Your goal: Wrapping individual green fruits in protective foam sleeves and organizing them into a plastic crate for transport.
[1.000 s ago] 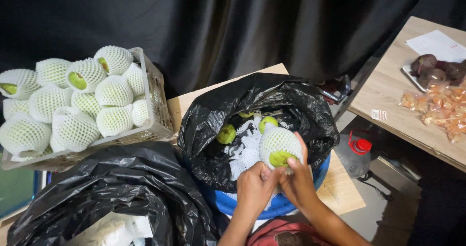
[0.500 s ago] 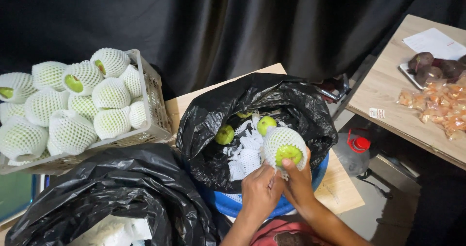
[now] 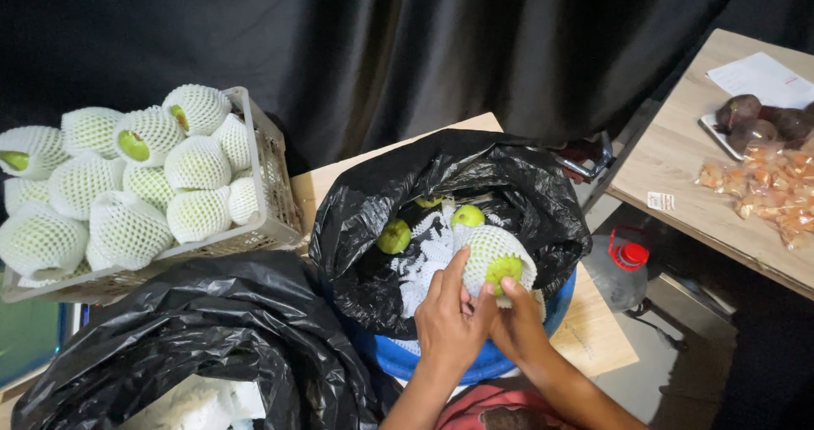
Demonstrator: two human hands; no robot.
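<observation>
Green fruit (image 3: 504, 269) in its white foam net sleeve (image 3: 483, 252) sits between our two hands, held just above the open black bag (image 3: 365, 226) that lines a blue tub (image 3: 398, 358). Our left hand (image 3: 447, 324) cups the netted side with fingers stretched up along it, and our right hand (image 3: 515, 318) presses a thumb near the bare green patch where the sleeve ends; both grips are pressed onto the fruit, not spread. We judge the step in hand to be working the sleeve on or off this fruit; which way, we cannot tell. Inside the bag lie two bare green fruits (image 3: 393, 237) and a heap of loose white netting (image 3: 428, 256). On the desk (image 3: 309, 188) to the left, a pale plastic crate (image 3: 271, 192) is piled with sleeved fruit (image 3: 197, 165). A second black bag (image 3: 212, 337) lies in front of it. The next move, as we judge it, calls for one hand to steady the fruit while the other slides the net evenly, without tearing the foam or dropping the fruit.
</observation>
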